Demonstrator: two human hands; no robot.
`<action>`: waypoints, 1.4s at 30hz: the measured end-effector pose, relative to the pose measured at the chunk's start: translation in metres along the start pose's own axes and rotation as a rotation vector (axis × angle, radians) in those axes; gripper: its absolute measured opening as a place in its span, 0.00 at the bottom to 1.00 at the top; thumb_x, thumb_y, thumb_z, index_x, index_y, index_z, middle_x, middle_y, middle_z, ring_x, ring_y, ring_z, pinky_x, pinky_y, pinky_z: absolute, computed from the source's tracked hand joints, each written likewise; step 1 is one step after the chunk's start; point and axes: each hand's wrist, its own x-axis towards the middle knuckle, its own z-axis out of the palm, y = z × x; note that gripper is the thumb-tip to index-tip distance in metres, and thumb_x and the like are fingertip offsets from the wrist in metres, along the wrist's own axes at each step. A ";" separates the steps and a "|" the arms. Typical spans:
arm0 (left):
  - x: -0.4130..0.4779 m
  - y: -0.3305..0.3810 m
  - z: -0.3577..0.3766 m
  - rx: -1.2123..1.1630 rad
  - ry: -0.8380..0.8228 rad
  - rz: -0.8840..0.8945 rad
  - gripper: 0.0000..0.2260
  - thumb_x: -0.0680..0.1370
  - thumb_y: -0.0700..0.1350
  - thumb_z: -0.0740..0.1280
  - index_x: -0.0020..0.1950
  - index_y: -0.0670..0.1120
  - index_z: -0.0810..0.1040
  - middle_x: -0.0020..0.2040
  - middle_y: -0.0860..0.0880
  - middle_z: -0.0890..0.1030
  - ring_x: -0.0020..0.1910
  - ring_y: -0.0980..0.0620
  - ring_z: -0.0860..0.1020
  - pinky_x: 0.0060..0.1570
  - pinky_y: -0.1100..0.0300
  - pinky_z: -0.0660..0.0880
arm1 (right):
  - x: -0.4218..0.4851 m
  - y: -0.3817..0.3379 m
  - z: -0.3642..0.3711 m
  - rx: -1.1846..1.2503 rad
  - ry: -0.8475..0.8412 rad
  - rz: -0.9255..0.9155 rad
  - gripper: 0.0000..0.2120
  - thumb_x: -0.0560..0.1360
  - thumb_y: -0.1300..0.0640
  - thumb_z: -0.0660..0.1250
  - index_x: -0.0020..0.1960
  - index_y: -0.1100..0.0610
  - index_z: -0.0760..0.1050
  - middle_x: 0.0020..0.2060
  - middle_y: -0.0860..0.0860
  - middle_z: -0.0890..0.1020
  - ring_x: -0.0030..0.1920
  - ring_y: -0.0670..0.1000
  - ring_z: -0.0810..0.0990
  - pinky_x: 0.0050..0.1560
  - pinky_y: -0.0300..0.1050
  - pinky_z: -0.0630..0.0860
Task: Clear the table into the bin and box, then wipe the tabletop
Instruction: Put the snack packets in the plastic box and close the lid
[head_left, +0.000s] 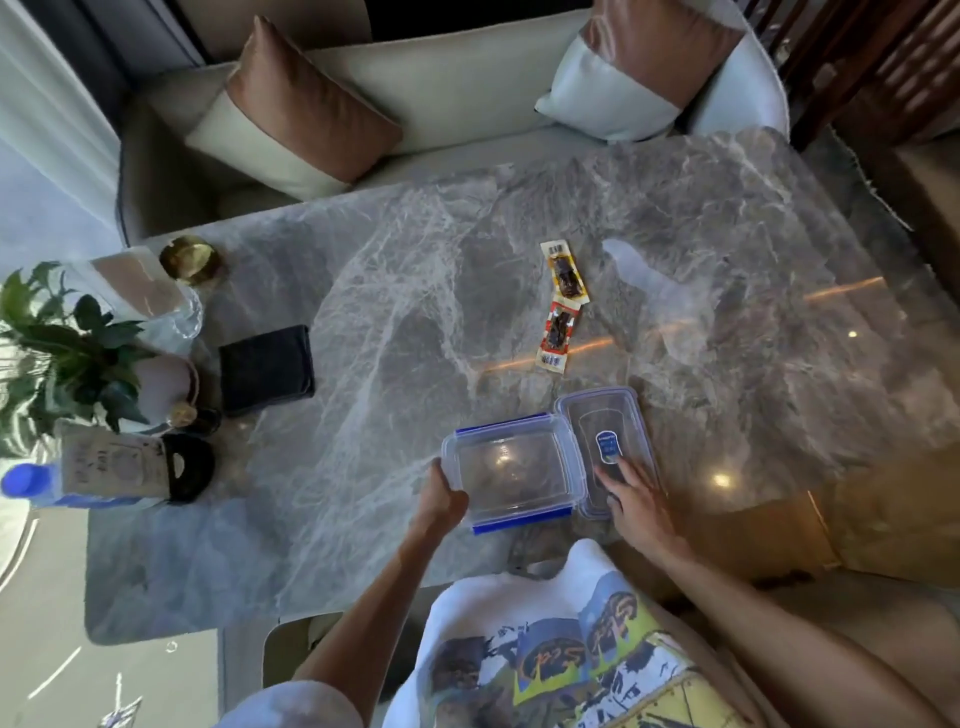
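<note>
A clear plastic box (511, 470) with blue clips stands open and empty near the front edge of the grey marble table (363, 332). My left hand (441, 501) grips its left rim. The clear lid (605, 447), with a blue label, lies flat beside the box on the right. My right hand (631, 501) rests on the lid's near end with fingers spread. Two snack packets (563, 273) (557, 335) lie end to end beyond the box. A dark folded cloth (266, 369) lies at the left.
Along the left edge stand a potted plant (57, 343), a glass tissue box (140, 291), a gold dish (191, 258), a blue-capped bottle (31, 486) and a bag with a black handle (135, 467). A sofa with cushions (296, 109) runs behind the table. No bin is visible.
</note>
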 end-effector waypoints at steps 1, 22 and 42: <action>0.004 -0.002 0.001 0.004 -0.003 -0.001 0.24 0.71 0.29 0.60 0.67 0.38 0.67 0.58 0.37 0.77 0.49 0.47 0.73 0.40 0.58 0.71 | 0.001 -0.001 -0.001 0.003 0.022 -0.004 0.24 0.74 0.61 0.66 0.69 0.49 0.73 0.71 0.52 0.69 0.71 0.57 0.66 0.67 0.57 0.71; 0.093 0.182 0.027 0.520 0.316 0.089 0.14 0.78 0.40 0.57 0.60 0.46 0.77 0.59 0.40 0.80 0.57 0.38 0.79 0.54 0.50 0.75 | 0.195 0.003 -0.152 0.656 0.163 0.187 0.07 0.76 0.57 0.66 0.48 0.53 0.83 0.43 0.51 0.86 0.47 0.53 0.84 0.49 0.45 0.76; 0.298 0.345 0.115 -0.105 0.296 0.033 0.17 0.73 0.54 0.66 0.43 0.39 0.81 0.35 0.44 0.82 0.36 0.49 0.81 0.33 0.56 0.73 | 0.402 -0.030 -0.187 0.706 0.054 0.227 0.06 0.73 0.58 0.66 0.38 0.54 0.78 0.34 0.48 0.79 0.36 0.49 0.77 0.37 0.44 0.70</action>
